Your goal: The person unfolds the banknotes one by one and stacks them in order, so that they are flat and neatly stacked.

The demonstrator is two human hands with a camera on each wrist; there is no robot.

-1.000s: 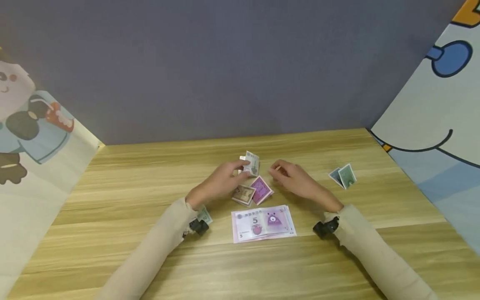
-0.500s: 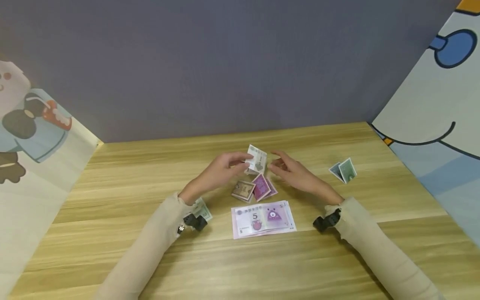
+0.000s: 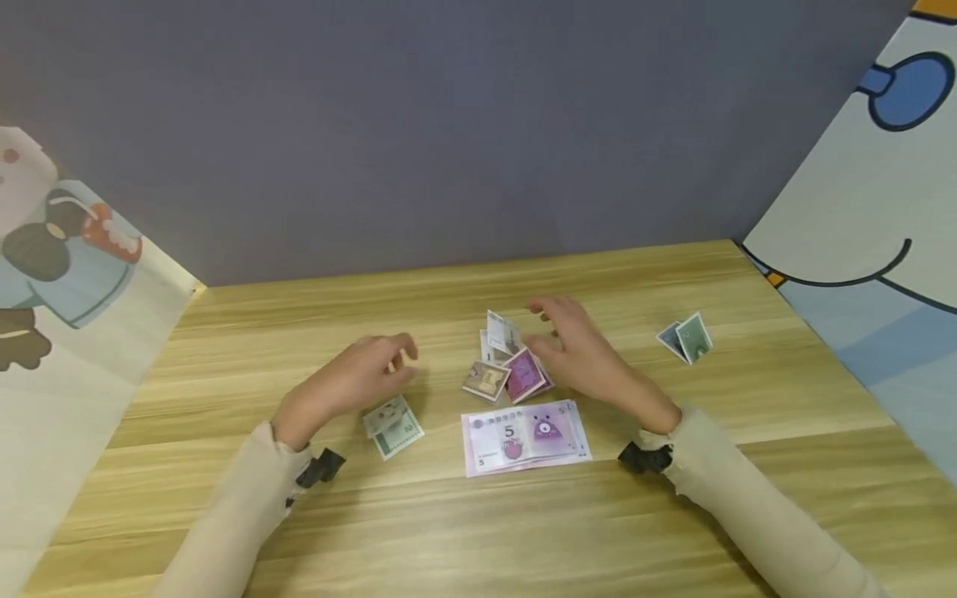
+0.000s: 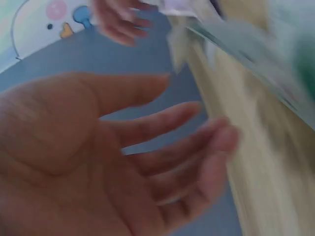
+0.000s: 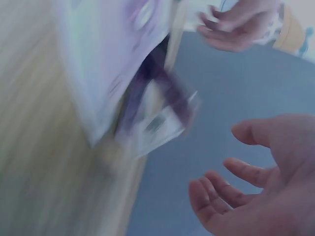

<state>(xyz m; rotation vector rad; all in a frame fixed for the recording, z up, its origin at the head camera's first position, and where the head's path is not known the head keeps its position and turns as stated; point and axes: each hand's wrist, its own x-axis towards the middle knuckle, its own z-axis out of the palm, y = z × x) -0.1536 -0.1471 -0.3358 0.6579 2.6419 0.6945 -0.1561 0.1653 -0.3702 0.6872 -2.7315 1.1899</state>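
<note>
In the head view my left hand point(image 3: 350, 380) hovers just beyond a folded green play banknote point(image 3: 395, 428), holding nothing, its fingers loosely bent. The left wrist view shows that palm bare. My right hand point(image 3: 581, 347) is beside a small group of folded notes, also with nothing in it. That group has a white note point(image 3: 503, 334) standing folded at the back, a brown note point(image 3: 486, 379) and a purple note point(image 3: 525, 374) in front. Whether the right fingertips touch the purple note I cannot tell. Nearer me lies a flat stack of lilac 5 notes point(image 3: 527, 438).
Another folded green note point(image 3: 694, 339) stands with a bluish part on the right side of the wooden table point(image 3: 478, 531). A dark grey panel point(image 3: 463, 141) closes off the back, and printed cartoon panels flank both sides.
The left hand has let go of the white note and moved left towards me, uncovering the green note. My right hand stays beside the group. The white note now stands apart from both hands.
</note>
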